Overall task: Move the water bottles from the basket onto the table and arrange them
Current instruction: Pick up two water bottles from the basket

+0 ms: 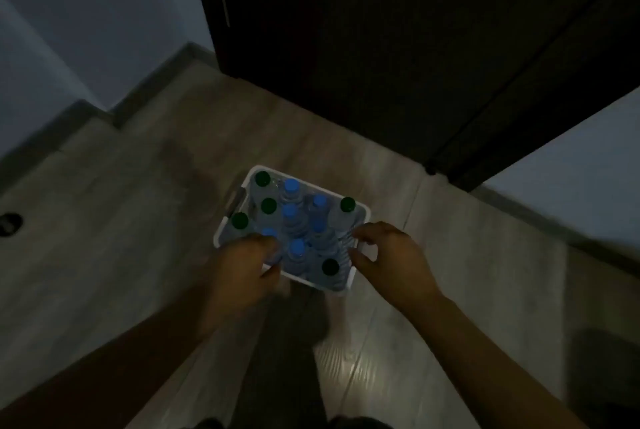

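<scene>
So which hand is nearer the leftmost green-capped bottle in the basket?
Left. The left hand is just below that bottle in the picture, at the basket's near-left corner; the right hand is across the basket, at its right side.

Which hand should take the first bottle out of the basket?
Probably left: the left hand has its fingertips at a blue-capped bottle. The right hand hovers at the rim of the basket, clear of the caps.

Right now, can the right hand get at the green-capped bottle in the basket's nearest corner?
Probably yes: the right hand hovers just beside that green-capped bottle, and nothing covers its cap. Blue-capped bottles crowd one side, so gripping lower may be tight.
</scene>
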`<action>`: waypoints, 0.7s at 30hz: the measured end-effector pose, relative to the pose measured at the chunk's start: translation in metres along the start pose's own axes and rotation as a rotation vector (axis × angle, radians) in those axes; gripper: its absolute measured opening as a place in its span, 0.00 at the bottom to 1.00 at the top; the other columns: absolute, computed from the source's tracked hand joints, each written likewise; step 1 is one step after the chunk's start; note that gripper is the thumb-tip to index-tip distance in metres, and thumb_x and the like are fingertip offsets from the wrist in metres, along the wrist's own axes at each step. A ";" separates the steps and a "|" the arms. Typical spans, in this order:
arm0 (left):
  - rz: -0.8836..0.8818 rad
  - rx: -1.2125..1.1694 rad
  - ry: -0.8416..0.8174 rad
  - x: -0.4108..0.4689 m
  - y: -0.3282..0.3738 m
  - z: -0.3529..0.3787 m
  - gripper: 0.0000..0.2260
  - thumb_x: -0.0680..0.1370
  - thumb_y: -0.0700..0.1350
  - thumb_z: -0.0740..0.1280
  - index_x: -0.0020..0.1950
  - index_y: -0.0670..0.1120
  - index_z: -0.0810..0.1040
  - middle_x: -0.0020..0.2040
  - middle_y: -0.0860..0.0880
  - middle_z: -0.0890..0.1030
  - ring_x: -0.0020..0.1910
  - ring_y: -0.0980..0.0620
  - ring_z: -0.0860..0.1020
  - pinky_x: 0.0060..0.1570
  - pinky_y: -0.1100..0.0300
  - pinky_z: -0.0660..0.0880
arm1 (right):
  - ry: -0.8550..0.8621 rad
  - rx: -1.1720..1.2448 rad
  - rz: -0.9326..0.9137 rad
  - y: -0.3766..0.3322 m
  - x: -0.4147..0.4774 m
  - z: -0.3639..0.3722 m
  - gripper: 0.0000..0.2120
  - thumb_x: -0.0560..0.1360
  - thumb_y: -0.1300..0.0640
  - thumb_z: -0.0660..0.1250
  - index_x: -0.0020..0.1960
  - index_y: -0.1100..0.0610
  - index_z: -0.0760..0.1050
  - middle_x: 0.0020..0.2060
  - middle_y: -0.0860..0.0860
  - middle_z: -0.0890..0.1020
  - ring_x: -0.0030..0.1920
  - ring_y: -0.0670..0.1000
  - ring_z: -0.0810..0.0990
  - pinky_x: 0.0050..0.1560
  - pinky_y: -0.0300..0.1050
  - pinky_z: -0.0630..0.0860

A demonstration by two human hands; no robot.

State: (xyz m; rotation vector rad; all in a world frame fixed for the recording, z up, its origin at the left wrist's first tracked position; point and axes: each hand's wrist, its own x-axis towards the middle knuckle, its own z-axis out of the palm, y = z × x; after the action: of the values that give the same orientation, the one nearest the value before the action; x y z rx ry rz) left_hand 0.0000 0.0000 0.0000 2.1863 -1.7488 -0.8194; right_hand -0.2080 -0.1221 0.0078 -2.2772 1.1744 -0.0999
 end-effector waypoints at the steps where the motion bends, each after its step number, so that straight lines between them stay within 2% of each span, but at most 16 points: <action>1: 0.039 -0.017 0.058 0.007 -0.006 0.015 0.10 0.75 0.43 0.69 0.56 0.43 0.79 0.52 0.47 0.81 0.50 0.51 0.79 0.52 0.60 0.75 | 0.029 0.003 -0.021 0.008 0.004 0.013 0.11 0.75 0.55 0.68 0.57 0.55 0.78 0.51 0.51 0.81 0.49 0.47 0.78 0.46 0.36 0.71; 3: 0.105 0.009 0.177 0.022 -0.020 0.040 0.09 0.73 0.39 0.71 0.51 0.39 0.80 0.47 0.43 0.82 0.45 0.47 0.80 0.48 0.60 0.75 | 0.088 0.008 -0.042 0.025 0.014 0.034 0.11 0.75 0.56 0.68 0.56 0.55 0.79 0.50 0.51 0.81 0.49 0.48 0.78 0.45 0.36 0.70; 5: 0.100 0.076 0.181 0.035 -0.032 0.062 0.10 0.76 0.45 0.67 0.55 0.42 0.78 0.51 0.45 0.81 0.49 0.48 0.79 0.51 0.59 0.74 | 0.133 0.003 -0.040 0.041 0.022 0.055 0.12 0.75 0.55 0.68 0.57 0.55 0.79 0.52 0.51 0.80 0.49 0.47 0.77 0.44 0.34 0.68; 6: 0.122 0.101 0.168 0.040 -0.040 0.073 0.11 0.77 0.47 0.65 0.57 0.44 0.77 0.52 0.47 0.80 0.50 0.51 0.78 0.51 0.61 0.74 | 0.156 -0.013 -0.047 0.047 0.024 0.064 0.12 0.75 0.55 0.68 0.58 0.54 0.78 0.52 0.50 0.80 0.49 0.47 0.77 0.44 0.34 0.68; 8: 0.169 0.074 0.201 0.049 -0.054 0.085 0.11 0.76 0.46 0.67 0.57 0.43 0.78 0.52 0.46 0.81 0.49 0.51 0.78 0.48 0.65 0.72 | 0.226 -0.042 -0.072 0.059 0.029 0.079 0.10 0.75 0.53 0.67 0.56 0.51 0.78 0.51 0.48 0.80 0.48 0.45 0.76 0.43 0.36 0.69; 11: 0.211 0.035 0.303 0.060 -0.062 0.100 0.12 0.73 0.43 0.71 0.55 0.42 0.80 0.49 0.44 0.81 0.47 0.47 0.79 0.46 0.63 0.71 | 0.287 -0.046 -0.090 0.070 0.037 0.095 0.08 0.74 0.52 0.67 0.52 0.50 0.77 0.47 0.48 0.79 0.45 0.46 0.76 0.43 0.42 0.75; 16: 0.185 -0.004 0.315 0.066 -0.067 0.114 0.10 0.74 0.48 0.68 0.54 0.47 0.77 0.47 0.51 0.78 0.48 0.52 0.77 0.46 0.61 0.73 | 0.303 -0.013 -0.162 0.079 0.046 0.115 0.06 0.74 0.54 0.68 0.50 0.52 0.76 0.45 0.49 0.78 0.45 0.47 0.76 0.45 0.44 0.77; 21: 0.202 -0.044 0.346 0.069 -0.063 0.123 0.12 0.75 0.48 0.68 0.57 0.45 0.76 0.52 0.48 0.80 0.49 0.54 0.77 0.49 0.61 0.74 | 0.238 -0.012 -0.209 0.083 0.061 0.124 0.13 0.74 0.54 0.69 0.56 0.59 0.77 0.49 0.53 0.79 0.49 0.50 0.77 0.50 0.47 0.76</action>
State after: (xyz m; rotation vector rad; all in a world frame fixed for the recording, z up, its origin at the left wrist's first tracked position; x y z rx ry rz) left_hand -0.0058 -0.0286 -0.1519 1.9420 -1.7181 -0.4001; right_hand -0.1918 -0.1502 -0.1501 -2.4439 1.0475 -0.4560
